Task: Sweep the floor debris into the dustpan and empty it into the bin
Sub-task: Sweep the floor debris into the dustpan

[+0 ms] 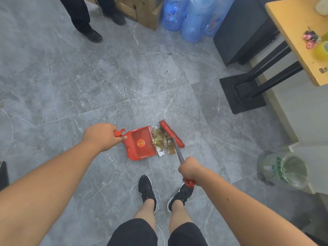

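A red dustpan [140,142] lies on the grey tiled floor with its mouth facing right. My left hand [101,135] grips its red handle. A pile of debris [162,141], crumpled clear wrappers and white paper scraps, sits at the pan's lip. The red broom head [171,133] rests just right of the pile, touching it. My right hand [190,168] is closed around the broom's metal shaft near its red end. A bin lined with a clear bag [285,170] stands at the right.
Another person's legs and dark shoes [92,34] stand at the top left. Blue water bottles [191,16] and cardboard boxes [142,11] line the back. A wooden table [298,34] with a black base [241,94] is on the right. My own feet [147,190] are just behind the dustpan.
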A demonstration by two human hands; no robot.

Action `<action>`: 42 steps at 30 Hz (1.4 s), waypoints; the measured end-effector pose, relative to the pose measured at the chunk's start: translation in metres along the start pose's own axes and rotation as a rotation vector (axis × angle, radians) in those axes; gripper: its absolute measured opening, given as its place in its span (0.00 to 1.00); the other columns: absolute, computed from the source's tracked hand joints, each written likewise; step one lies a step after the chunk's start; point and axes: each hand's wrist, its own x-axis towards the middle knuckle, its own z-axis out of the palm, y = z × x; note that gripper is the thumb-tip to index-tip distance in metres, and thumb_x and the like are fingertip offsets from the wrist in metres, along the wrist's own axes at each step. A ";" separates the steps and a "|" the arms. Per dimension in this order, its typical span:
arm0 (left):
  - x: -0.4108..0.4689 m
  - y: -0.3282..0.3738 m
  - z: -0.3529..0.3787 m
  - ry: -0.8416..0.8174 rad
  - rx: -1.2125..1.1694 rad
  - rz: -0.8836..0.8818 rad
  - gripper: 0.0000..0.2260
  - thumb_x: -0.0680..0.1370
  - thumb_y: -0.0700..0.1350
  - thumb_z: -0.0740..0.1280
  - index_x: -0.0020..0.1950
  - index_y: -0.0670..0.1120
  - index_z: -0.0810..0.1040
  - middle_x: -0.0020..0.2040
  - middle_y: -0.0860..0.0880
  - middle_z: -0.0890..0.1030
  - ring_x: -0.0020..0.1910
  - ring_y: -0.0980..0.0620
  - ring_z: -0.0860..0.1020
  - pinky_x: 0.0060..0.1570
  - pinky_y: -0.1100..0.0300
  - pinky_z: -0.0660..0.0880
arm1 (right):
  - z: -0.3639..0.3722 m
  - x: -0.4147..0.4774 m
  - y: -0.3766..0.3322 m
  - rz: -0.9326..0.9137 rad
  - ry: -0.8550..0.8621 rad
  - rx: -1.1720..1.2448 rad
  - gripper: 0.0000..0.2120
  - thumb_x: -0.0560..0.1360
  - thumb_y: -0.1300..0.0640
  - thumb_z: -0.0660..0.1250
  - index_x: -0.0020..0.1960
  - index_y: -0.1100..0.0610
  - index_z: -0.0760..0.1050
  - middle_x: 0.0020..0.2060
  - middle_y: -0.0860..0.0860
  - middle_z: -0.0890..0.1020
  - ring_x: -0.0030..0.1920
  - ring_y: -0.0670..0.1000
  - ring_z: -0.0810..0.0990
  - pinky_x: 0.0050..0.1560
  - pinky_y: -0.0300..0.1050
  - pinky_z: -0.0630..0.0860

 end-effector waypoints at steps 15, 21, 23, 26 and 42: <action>-0.008 0.008 0.006 0.011 0.011 -0.007 0.27 0.74 0.74 0.60 0.36 0.51 0.75 0.36 0.54 0.77 0.39 0.50 0.77 0.38 0.57 0.74 | 0.019 -0.006 0.013 -0.059 -0.087 -0.043 0.12 0.76 0.69 0.55 0.58 0.64 0.68 0.40 0.60 0.74 0.27 0.53 0.75 0.26 0.41 0.69; -0.011 0.011 0.007 0.021 0.023 -0.008 0.27 0.73 0.75 0.60 0.36 0.51 0.75 0.36 0.54 0.76 0.39 0.49 0.76 0.39 0.57 0.74 | 0.017 -0.012 0.015 -0.062 -0.116 0.070 0.08 0.76 0.68 0.58 0.55 0.63 0.68 0.39 0.59 0.73 0.23 0.50 0.72 0.24 0.38 0.64; -0.013 0.011 0.008 0.021 0.023 -0.008 0.28 0.73 0.75 0.60 0.36 0.51 0.75 0.36 0.55 0.77 0.39 0.49 0.76 0.39 0.57 0.73 | 0.013 -0.015 0.016 -0.070 -0.134 0.138 0.06 0.76 0.69 0.59 0.52 0.63 0.68 0.35 0.58 0.72 0.20 0.49 0.70 0.24 0.37 0.61; -0.016 0.013 0.008 0.018 0.028 -0.010 0.28 0.73 0.75 0.60 0.37 0.51 0.76 0.36 0.54 0.77 0.39 0.49 0.77 0.40 0.56 0.75 | 0.009 -0.018 0.019 -0.082 -0.159 0.185 0.03 0.77 0.68 0.60 0.50 0.62 0.68 0.32 0.56 0.71 0.17 0.48 0.68 0.23 0.36 0.60; -0.028 0.014 0.013 0.008 0.013 -0.011 0.27 0.74 0.75 0.59 0.36 0.51 0.75 0.35 0.54 0.78 0.39 0.50 0.78 0.39 0.56 0.75 | 0.005 -0.030 0.027 -0.074 -0.212 0.441 0.07 0.80 0.64 0.62 0.43 0.62 0.70 0.29 0.56 0.73 0.22 0.48 0.71 0.22 0.36 0.65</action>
